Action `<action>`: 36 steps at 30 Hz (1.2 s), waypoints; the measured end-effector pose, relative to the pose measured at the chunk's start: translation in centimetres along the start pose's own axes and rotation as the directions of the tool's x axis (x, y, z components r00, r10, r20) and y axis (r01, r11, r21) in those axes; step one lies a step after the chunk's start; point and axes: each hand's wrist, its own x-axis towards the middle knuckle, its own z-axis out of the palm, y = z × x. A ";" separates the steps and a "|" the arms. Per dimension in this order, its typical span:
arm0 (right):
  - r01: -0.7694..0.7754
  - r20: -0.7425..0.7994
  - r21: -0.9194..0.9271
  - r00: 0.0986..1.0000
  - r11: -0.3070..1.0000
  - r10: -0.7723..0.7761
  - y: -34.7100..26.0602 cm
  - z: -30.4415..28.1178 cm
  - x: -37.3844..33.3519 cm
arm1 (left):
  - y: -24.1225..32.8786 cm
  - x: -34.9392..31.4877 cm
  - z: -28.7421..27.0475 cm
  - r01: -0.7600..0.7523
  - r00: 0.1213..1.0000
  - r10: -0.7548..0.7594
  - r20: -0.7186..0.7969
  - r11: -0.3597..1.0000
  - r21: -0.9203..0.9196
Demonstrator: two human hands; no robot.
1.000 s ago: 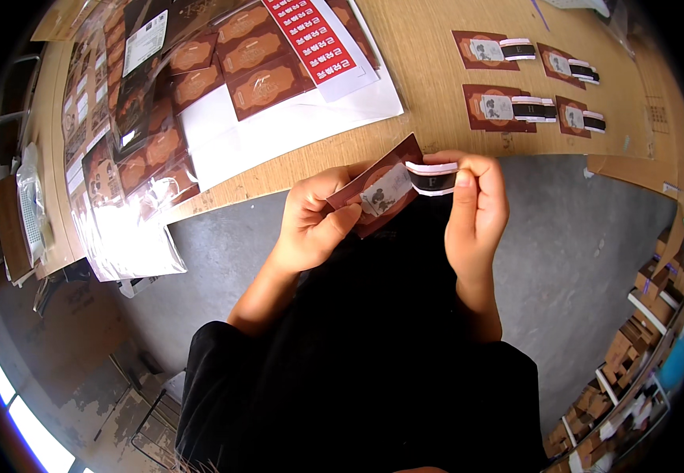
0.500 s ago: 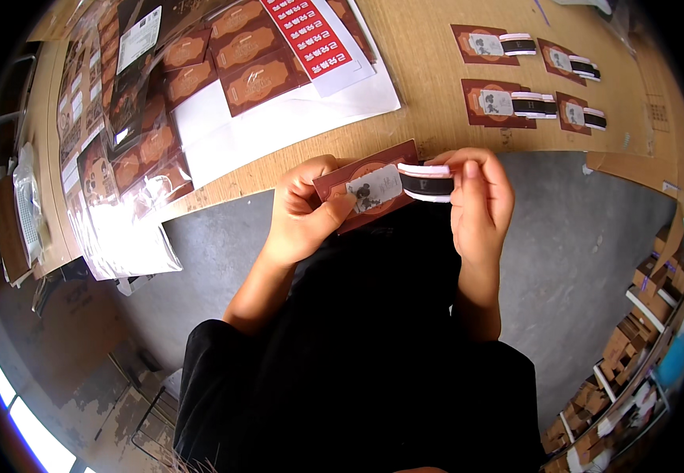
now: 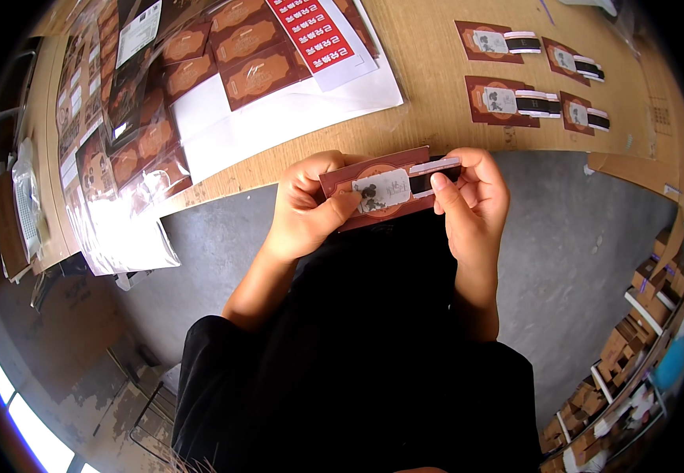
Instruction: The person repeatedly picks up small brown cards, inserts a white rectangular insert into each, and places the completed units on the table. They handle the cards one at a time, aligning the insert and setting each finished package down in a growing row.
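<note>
My left hand (image 3: 307, 214) is closed on the left end of a brown-red card (image 3: 403, 208), its thumb lying across the front. A pale grey label (image 3: 381, 191) with a dark cartoon figure covers the card's middle. At the card's right end, my right hand (image 3: 477, 201) pinches a black strip with pale edges (image 3: 421, 183). The thumb presses on the strip's front and hides part of it. The strip overlaps the card's right part, beside the label. Card and strip are held tilted, just off the table's near edge.
Several similar cards with strips (image 3: 501, 101) lie at the table's right. On the left are plastic-wrapped sheets of brown cards (image 3: 153, 142), a white sheet (image 3: 224, 146) and a red-and-white sticker sheet (image 3: 326, 49). Cardboard pieces (image 3: 622, 347) are piled at the lower right.
The strip has moved from sticking out past the card's right end to lying over that end. My right thumb now presses on its front; the left hand keeps its hold.
</note>
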 end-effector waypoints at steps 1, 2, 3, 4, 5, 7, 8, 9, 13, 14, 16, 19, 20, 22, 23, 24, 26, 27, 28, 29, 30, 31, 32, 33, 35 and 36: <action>-0.010 0.002 0.029 1.000 1.000 0.010 0.1 -0.1 0.0 | -0.1 0.1 0.0 -0.010 1.000 0.010 0.008 1.000 -0.007; -0.021 0.004 0.057 1.000 0.998 0.020 0.2 -0.2 0.0 | 0.0 0.1 0.0 -0.009 1.000 0.009 0.012 1.000 -0.008; -0.021 -0.004 0.069 1.000 0.997 0.021 0.2 -0.1 0.0 | 0.0 0.1 0.0 -0.008 1.000 0.008 0.015 1.000 -0.009; -0.022 -0.012 0.080 1.000 0.997 0.023 0.2 -0.1 0.0 | 0.1 0.2 0.1 -0.007 1.000 0.007 0.017 1.000 -0.010; -0.022 -0.020 0.091 1.000 0.996 0.024 0.2 -0.1 0.0 | 0.1 0.2 0.2 0.000 1.000 0.000 0.009 1.000 -0.013; -0.025 -0.013 0.076 1.000 0.997 0.026 0.1 -0.1 0.0 | 0.3 0.2 0.4 0.012 1.000 -0.012 -0.009 1.000 -0.017; -0.027 -0.009 0.068 1.000 0.997 0.028 0.1 -0.2 0.0 | 0.2 0.2 0.3 0.011 1.000 -0.011 -0.007 1.000 -0.015; -0.029 -0.009 0.076 1.000 0.997 0.029 0.1 -0.2 0.0 | 0.1 0.2 0.1 0.010 1.000 -0.011 -0.004 1.000 -0.012; -0.035 0.007 0.111 0.999 0.993 0.034 0.1 -0.3 -0.1 | 0.3 0.2 0.1 0.026 0.999 -0.027 -0.017 0.999 -0.045; -0.036 0.014 0.121 0.999 0.992 0.035 0.0 -0.3 -0.1 | 0.2 0.2 0.0 0.022 1.000 -0.022 0.001 0.999 -0.047; -0.030 0.044 0.083 0.999 0.996 0.026 0.1 -0.5 -0.2 | 0.1 0.3 -0.3 0.010 0.999 -0.008 0.035 0.999 -0.051; -0.026 0.065 0.084 0.998 0.996 0.020 0.2 -0.7 -0.3 | 0.0 0.4 -0.7 -0.004 0.998 0.009 0.069 0.996 -0.084; -0.026 0.068 0.093 0.997 0.995 0.020 0.2 -0.7 -0.3 | 0.2 0.5 -0.4 0.008 1.000 -0.006 0.021 0.998 -0.063; -0.028 0.059 0.133 0.998 0.991 0.021 0.1 -0.6 -0.4 | 0.5 0.6 0.4 0.034 0.997 -0.036 -0.075 0.999 -0.020; -0.029 0.054 0.153 0.998 0.988 0.021 0.1 -0.6 -0.4 | 0.4 0.6 0.6 0.028 0.996 -0.031 -0.085 0.999 -0.037; -0.030 0.055 0.156 0.998 0.987 0.022 0.1 -0.7 -0.4 | 0.4 0.7 0.8 0.021 0.995 -0.026 -0.093 0.998 -0.055; -0.032 0.057 0.163 0.998 0.986 0.022 0.2 -0.8 -0.5 | 0.2 0.7 0.9 0.015 0.994 -0.023 -0.111 0.997 -0.070; -0.037 0.054 0.167 0.998 0.985 0.028 0.1 -0.8 -0.5 | 0.1 0.7 0.9 0.014 0.992 -0.022 -0.122 0.998 -0.069; -0.043 0.051 0.172 0.998 0.984 0.034 0.1 -0.8 -0.5 | 0.1 0.6 0.9 0.013 0.991 -0.022 -0.132 0.998 -0.068; -0.048 0.048 0.177 0.998 0.983 0.040 0.0 -0.8 -0.5 | 0.1 0.6 0.9 0.018 0.991 -0.026 -0.130 0.998 -0.062; -0.049 0.046 0.185 0.998 0.982 0.041 0.0 -0.8 -0.5 | 0.2 0.7 0.9 0.024 0.991 -0.031 -0.128 0.998 -0.055; -0.050 0.045 0.192 0.998 0.980 0.042 -0.1 -0.8 -0.6 | 0.2 0.7 0.9 0.030 0.991 -0.036 -0.127 0.998 -0.048; -0.051 0.044 0.199 0.998 0.979 0.043 -0.2 -0.8 -0.6 | 0.2 0.8 1.0 0.030 0.992 -0.036 -0.123 0.998 -0.048; -0.052 0.044 0.196 0.998 0.979 0.045 -0.3 -0.8 -0.6 | 0.2 0.8 1.0 0.030 0.992 -0.035 -0.119 0.998 -0.046; -0.055 0.043 0.189 0.998 0.980 0.048 -0.4 -0.9 -0.6 | 0.3 0.9 1.0 0.032 0.993 -0.037 -0.111 0.998 -0.045; -0.049 0.048 0.189 0.998 0.981 0.041 -0.4 -0.9 -0.6 | 0.3 1.0 1.1 0.035 0.993 -0.040 -0.107 0.998 -0.042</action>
